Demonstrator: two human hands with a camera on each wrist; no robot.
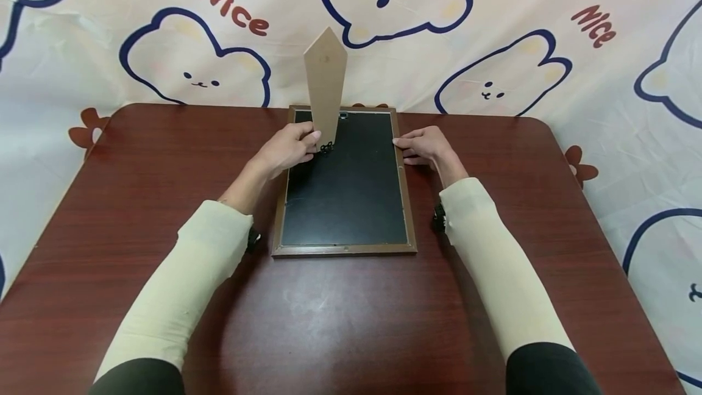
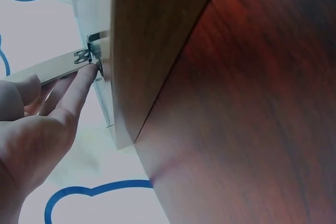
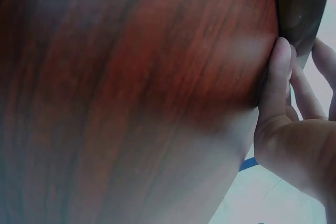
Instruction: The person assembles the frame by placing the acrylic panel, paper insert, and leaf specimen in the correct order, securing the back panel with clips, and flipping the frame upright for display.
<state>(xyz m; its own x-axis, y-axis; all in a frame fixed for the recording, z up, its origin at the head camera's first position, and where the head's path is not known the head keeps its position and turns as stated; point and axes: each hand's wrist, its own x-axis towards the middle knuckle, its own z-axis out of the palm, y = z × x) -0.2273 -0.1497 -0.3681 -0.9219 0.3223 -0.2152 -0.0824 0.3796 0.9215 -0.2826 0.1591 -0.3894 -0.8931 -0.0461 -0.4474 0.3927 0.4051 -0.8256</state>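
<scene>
A red-brown table (image 1: 340, 328) spreads wide beside a black-backed frame (image 1: 348, 194) that reaches the table's far edge. The right hand (image 1: 425, 144) grips its right edge; the left hand (image 1: 282, 150), fingertips partly hidden, pinches the raised stand (image 1: 326, 84).

The frame (image 2: 155, 30) is cut off in 2 wrist views.

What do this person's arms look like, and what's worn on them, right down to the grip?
Plain, slightly creased cream sleeves cover both forearms, with dark fabric showing toward the elbows. A small black object peeks out beside each sleeve's wrist end, too small to identify. The left grip and right grip are ungloved.
</scene>
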